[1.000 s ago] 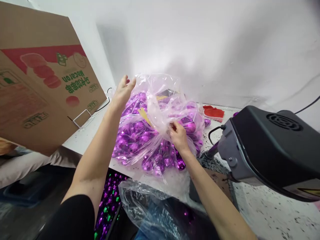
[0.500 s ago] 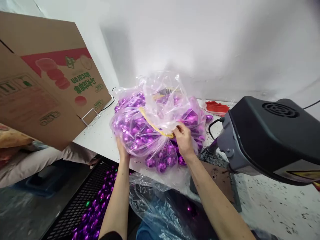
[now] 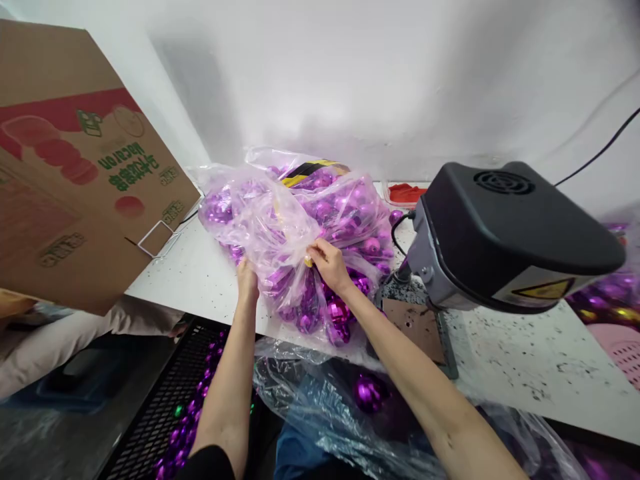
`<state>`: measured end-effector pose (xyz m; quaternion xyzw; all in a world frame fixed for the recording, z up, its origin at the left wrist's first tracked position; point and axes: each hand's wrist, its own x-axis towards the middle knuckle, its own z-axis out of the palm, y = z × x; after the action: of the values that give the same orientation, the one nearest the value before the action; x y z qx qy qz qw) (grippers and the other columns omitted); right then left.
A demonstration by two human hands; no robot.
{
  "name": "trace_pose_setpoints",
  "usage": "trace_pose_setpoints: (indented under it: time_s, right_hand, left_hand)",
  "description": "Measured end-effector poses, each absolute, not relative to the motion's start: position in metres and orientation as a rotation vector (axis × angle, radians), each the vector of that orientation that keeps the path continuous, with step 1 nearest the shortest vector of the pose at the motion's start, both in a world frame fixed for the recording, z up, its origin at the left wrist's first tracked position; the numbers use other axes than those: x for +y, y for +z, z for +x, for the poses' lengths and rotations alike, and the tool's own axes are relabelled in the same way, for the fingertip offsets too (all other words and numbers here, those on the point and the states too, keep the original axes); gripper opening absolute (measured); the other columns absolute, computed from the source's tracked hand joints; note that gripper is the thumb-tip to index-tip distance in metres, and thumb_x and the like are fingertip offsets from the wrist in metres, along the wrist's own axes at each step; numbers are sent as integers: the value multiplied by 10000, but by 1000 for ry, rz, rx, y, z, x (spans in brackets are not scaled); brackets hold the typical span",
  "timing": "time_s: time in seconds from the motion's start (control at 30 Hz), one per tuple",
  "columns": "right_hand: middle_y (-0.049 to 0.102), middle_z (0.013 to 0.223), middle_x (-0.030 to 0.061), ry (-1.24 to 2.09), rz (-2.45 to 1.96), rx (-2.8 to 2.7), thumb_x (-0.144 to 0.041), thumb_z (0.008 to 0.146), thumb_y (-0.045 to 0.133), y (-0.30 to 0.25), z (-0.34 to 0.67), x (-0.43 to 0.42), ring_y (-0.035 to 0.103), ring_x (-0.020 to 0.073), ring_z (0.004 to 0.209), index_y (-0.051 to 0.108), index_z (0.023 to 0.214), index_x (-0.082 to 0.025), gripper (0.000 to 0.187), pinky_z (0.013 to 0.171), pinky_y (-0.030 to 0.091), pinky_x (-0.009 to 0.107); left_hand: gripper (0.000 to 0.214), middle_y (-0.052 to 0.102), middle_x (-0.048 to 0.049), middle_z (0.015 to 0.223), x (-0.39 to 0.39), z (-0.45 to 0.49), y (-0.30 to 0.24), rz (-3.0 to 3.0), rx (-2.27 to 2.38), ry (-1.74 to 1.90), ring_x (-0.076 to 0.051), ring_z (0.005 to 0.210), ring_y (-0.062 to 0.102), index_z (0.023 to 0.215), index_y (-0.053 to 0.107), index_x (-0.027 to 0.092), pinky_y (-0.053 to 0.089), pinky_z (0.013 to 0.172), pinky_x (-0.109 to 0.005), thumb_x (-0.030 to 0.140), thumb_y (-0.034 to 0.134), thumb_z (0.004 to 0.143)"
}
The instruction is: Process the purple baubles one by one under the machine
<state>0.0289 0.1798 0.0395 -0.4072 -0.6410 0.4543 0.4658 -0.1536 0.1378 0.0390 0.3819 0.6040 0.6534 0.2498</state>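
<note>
Clear plastic bag (image 3: 287, 223) of purple mirror-ball baubles (image 3: 339, 310) on the white table (image 3: 185, 273); right hand (image 3: 331, 268) pinched on its gathered neck, left hand (image 3: 247, 281) at its left edge, fingers hidden, grip impossible to tell. Keep folds tight, bulge supported.

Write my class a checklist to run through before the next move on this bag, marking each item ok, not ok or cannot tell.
1. Right hand grips the plastic bag: ok, pinching its gathered plastic.
2. Left hand touches the bag: ok, at its near left side.
3. Purple balls all bagged: not ok, a loose ball lies outside.
4. Bag opening closed: cannot tell, folds hide it.
5. White table wiped clean: not ok, dark specks lie about the black machine.
</note>
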Motion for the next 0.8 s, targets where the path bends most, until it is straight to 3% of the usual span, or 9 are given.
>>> trace_pose_setpoints:
  time_s: [0.1, 0.17, 0.2, 0.37, 0.43, 0.57, 0.67, 0.73, 0.8]
  right_hand:
    - [517, 1119, 104, 1100, -996, -1608, -540, 921, 450, 27, 34, 194, 485, 83, 1144, 510, 1190, -51, 562, 1059, 497, 294]
    - [519, 1109, 102, 1110, -991, -1618, -543, 920, 449, 17, 34, 199, 487, 84, 1138, 512, 1183, -48, 564, 1053, 499, 291]
    - [520, 1103, 100, 1117, -987, -1622, -545, 920, 449, 12, 33, 201, 489, 83, 1132, 514, 1179, -47, 564, 1049, 500, 288]
    - [525, 1047, 92, 1126, -980, -1642, -548, 926, 437, 2, 31, 198, 500, 63, 1067, 514, 1154, -40, 562, 990, 514, 251]
    - [536, 1017, 80, 1119, -983, -1690, -502, 933, 444, 7, 36, 194, 507, 42, 1002, 518, 1150, -40, 517, 960, 515, 229]
    - [579, 1041, 34, 1064, -1020, -1826, -305, 931, 430, 28, 53, 183, 519, 21, 957, 481, 1319, -91, 445, 1063, 478, 272]
    - [542, 1241, 26, 986, -1081, -1923, -224, 904, 434, 47, 69, 159, 487, 73, 1193, 389, 1438, -148, 542, 1226, 366, 369]
    - [406, 1426, 19, 900, -1130, -1971, -219, 889, 460, 56, 84, 126, 350, 123, 1384, 376, 1451, -172, 570, 1309, 250, 401]
    - [386, 1435, 25, 823, -1181, -2012, -298, 926, 426, 55, 103, 77, 311, 127, 1407, 406, 1427, -199, 511, 1322, 225, 408]
  left_hand:
    - [414, 586, -53, 1132, 44, -125, -2, 988, 1850, 1839, -199, 1080, 555, 1274, 485, 238, 474, 949, -377, 385, 162, 1062]
    - [338, 594, -28, 900, -22, -90, -35, 1156, 1870, 1634, -187, 855, 577, 1026, 595, 242, 498, 809, -344, 389, 291, 1042]
    - [378, 602, -36, 881, -47, -70, -49, 1573, 1737, 1267, -188, 838, 579, 982, 608, 244, 499, 801, -344, 360, 254, 1046]
    - [374, 597, -86, 1354, -67, -2, -107, 2441, 1044, -40, -260, 1225, 520, 1246, 636, 272, 405, 1055, -441, 468, 482, 967]
    - [409, 626, -157, 1320, -56, 4, -127, 2484, 1035, -324, -310, 1222, 526, 1218, 672, 183, 365, 1079, -507, 437, 592, 907]
    - [274, 742, -162, 1080, -58, 3, -157, 2474, 1012, -488, -315, 1137, 578, 994, 764, 138, 264, 1135, -550, 346, 672, 841]
    - [266, 750, -156, 1079, -69, 3, -167, 2474, 1008, -536, -308, 1126, 590, 987, 768, 154, 219, 1150, -568, 346, 647, 848]
    - [272, 749, -150, 1100, -74, 2, -168, 2475, 1021, -538, -310, 1136, 592, 1009, 763, 170, 199, 1152, -592, 349, 621, 860]
    - [283, 750, -141, 1102, -75, 0, -166, 2475, 1032, -528, -312, 1141, 596, 1026, 758, 184, 184, 1157, -609, 362, 607, 866]
